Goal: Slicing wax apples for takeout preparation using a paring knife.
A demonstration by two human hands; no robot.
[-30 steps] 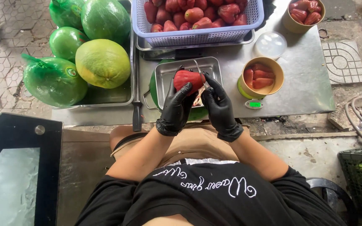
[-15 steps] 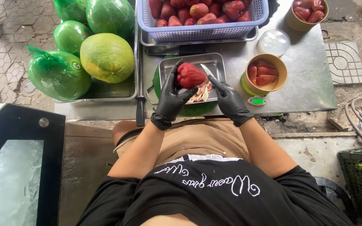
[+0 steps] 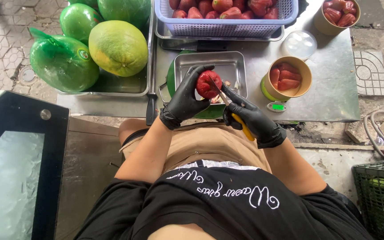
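- Head view, looking straight down: the left hand (image 3: 186,98), in a black glove, is curled around a red fruit (image 3: 208,84) just above the middle of the frame, fingers wrapped over the top and side so it's properly gripped.
- The right hand (image 3: 252,121), also black-gloved, is closed around a small knife (image 3: 232,109) with a yellow handle; the blade points up-left and its tip meets the fruit's right side.
- Fruit and blade hang over a shallow steel tray (image 3: 232,64) sitting on something round and green on the metal worktop (image 3: 330,89). A few scraps lie in the tray by the fruit.
- Right of the tray is a tan paper cup (image 3: 305,73) with cut red pieces inside, and a clear lid (image 3: 299,44) lies just above it.
- Top centre has a blue basket (image 3: 227,29) full of the same red fruit; another filled cup (image 3: 336,15) sits in the top right corner.
- Upper left: big green pomelos (image 3: 117,46), some in green netting, piled in a metal tray.
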